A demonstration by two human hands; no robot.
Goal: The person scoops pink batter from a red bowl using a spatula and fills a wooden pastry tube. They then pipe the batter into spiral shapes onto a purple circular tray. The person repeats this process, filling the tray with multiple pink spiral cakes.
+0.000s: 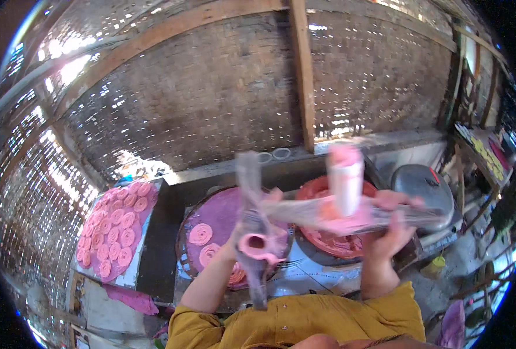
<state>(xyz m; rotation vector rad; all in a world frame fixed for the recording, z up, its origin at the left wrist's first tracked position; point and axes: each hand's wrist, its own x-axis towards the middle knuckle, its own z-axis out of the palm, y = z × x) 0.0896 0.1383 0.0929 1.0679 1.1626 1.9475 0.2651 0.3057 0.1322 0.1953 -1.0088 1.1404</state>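
My left hand (233, 243), mostly behind the wood, is closed around an upright wooden dough press bar (249, 200). A round hole ringed with pink dough opens in that bar. My right hand (392, 232) grips a second wooden press bar (295, 213), held crosswise and blurred by motion. From it rises a white cylinder plunger (346, 189) topped with pink dough (345, 155). Below the right bar sits a red basin (313, 232) with pink dough inside. Under my left arm lies a round tray with purple cloth (220, 206) bearing several pink dough coils (201, 234).
At left, a purple-covered board (98, 203) carries many pink coils (113, 235). A lidded metal pot (424, 195) stands right of the basin. A woven bamboo wall (211, 87) with a wooden post (302, 75) rises behind. A rack (482, 151) with yellow pieces is at far right.
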